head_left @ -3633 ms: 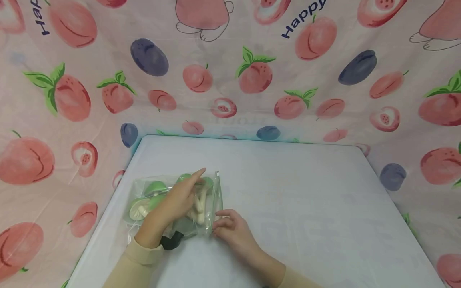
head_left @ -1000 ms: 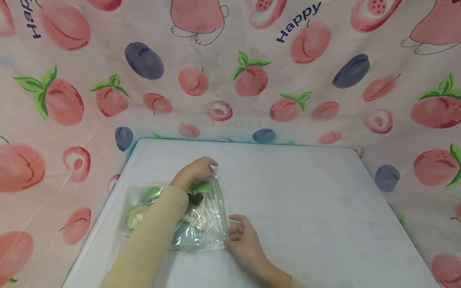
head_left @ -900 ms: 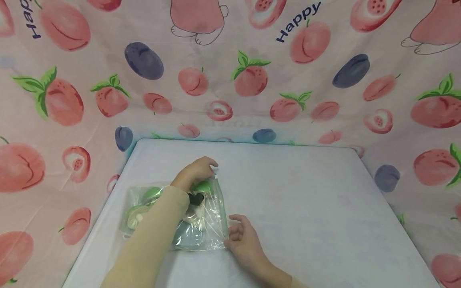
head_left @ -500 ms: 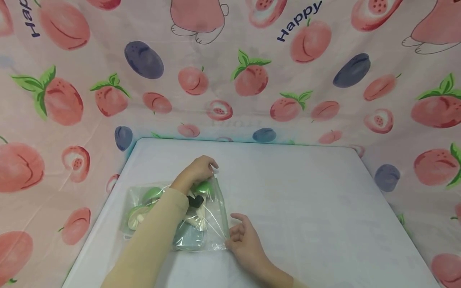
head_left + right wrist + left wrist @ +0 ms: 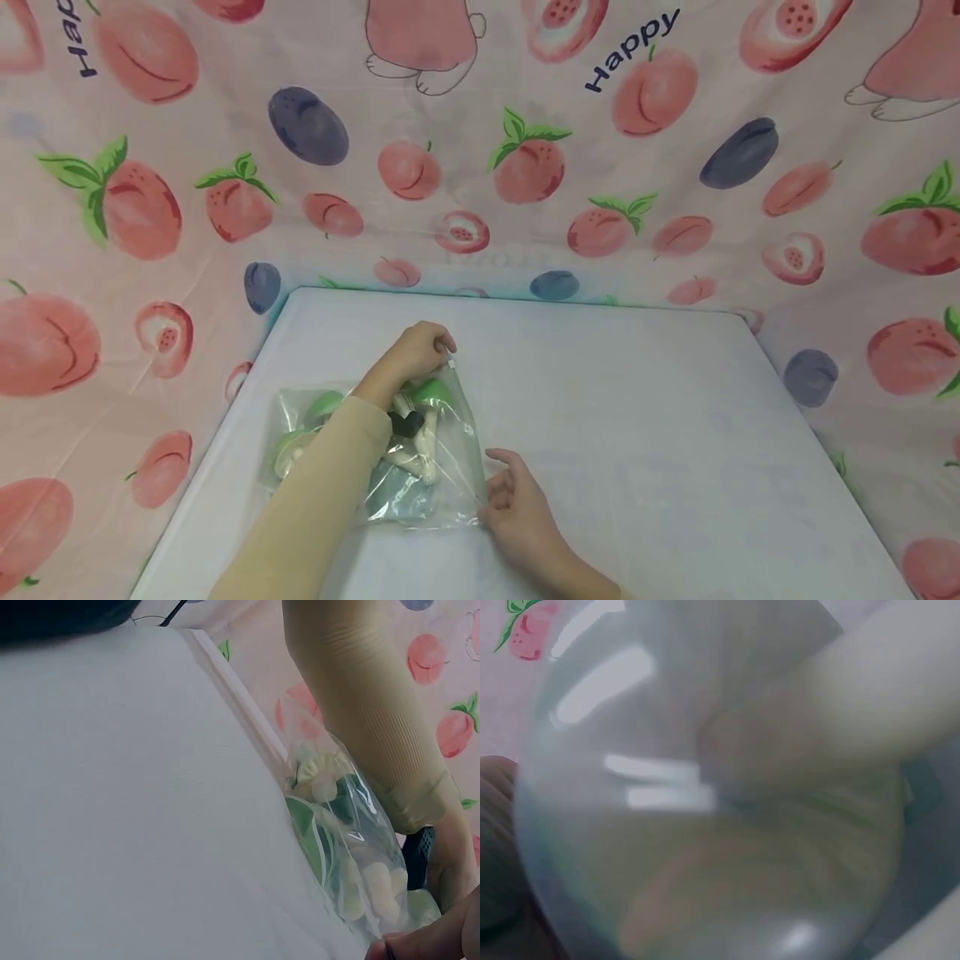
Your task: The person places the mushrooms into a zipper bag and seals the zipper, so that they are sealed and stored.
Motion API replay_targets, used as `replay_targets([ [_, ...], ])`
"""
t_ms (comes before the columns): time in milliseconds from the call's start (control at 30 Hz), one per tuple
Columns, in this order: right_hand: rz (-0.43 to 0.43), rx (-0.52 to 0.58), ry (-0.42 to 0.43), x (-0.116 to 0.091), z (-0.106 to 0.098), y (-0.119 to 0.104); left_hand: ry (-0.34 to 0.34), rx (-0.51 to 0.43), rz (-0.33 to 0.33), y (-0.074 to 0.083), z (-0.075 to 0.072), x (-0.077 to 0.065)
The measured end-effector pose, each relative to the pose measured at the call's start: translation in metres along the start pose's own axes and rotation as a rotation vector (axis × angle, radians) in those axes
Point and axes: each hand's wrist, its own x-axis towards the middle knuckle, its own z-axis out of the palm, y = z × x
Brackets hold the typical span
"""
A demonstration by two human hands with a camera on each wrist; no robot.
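A clear slider zip bag [image 5: 459,492] lies on the left half of the white table, its mouth to the right. Inside are several mushrooms [image 5: 432,392] with green caps and pale stems. My left hand [image 5: 414,352] pinches the mouth's far corner, beside the small white slider [image 5: 452,363]. At the near corner my right hand [image 5: 521,512] pinches the mouth's edge between thumb and curled fingers. The right wrist view also has this hand's fingertips [image 5: 409,946] at the bag's end. Blurred, shiny plastic [image 5: 705,847] fills most of the left wrist view.
The white tabletop [image 5: 637,433] stretches to the right of the bag. Fruit-printed cloth [image 5: 525,208] rises behind the table and along both sides. My left sleeve [image 5: 315,500] crosses over the bag and covers part of it. A black device [image 5: 417,859] sits at the left wrist.
Over the earlier frames, my left hand went from above the bag to its far corner, and the right hand took the near corner. Lately the mouth edge has shifted slightly right, pulled straighter.
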Motion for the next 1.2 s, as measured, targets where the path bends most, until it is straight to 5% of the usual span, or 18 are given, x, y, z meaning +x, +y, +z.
replay_targets([
  [300, 0.006, -0.020, 0.037, 0.008, -0.014, -0.004, 0.004, -0.041, 0.024, 0.004, 0.002, 0.000],
  [833, -0.034, 0.018, 0.309, 0.064, -0.059, -0.035, -0.025, -0.084, 0.040, 0.010, 0.010, 0.003],
  [1200, -0.065, 0.109, 0.319, 0.098, -0.059, -0.060, -0.040, -0.099, 0.048, 0.018, 0.014, 0.002],
])
